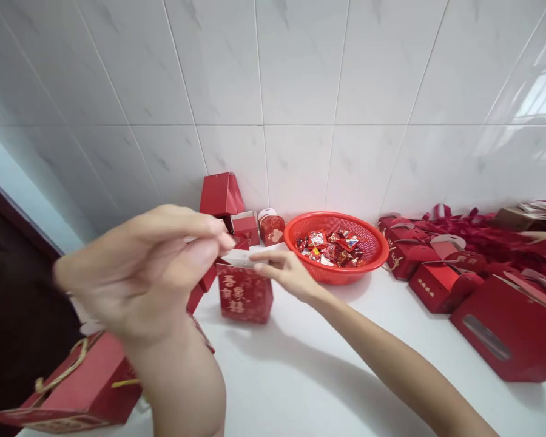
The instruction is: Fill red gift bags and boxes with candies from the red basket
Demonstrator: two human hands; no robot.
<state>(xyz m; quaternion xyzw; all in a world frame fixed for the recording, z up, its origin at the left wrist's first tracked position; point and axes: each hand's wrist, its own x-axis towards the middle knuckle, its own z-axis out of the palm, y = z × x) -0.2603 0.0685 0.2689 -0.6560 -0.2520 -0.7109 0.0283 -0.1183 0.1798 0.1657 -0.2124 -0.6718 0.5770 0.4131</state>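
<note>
My left hand (159, 273) is raised close to the camera, its thumb and fingertips pinched together. Whatever sits in that pinch, if anything, is too small to make out. Beyond it, a red gift box (243, 295) with gold characters stands upright on the white table. My right hand (291, 273) reaches in from the right and grips this box at its pale top edge. Just behind my right hand is a red plastic basket (377, 258) with wrapped candies (332, 249) in it.
Several red boxes (221, 194) stand against the tiled wall. Folded red boxes (512, 328) and dark red ribbon-like material (459, 224) lie at the right. A red box with a rope handle (95, 376) is at the lower left.
</note>
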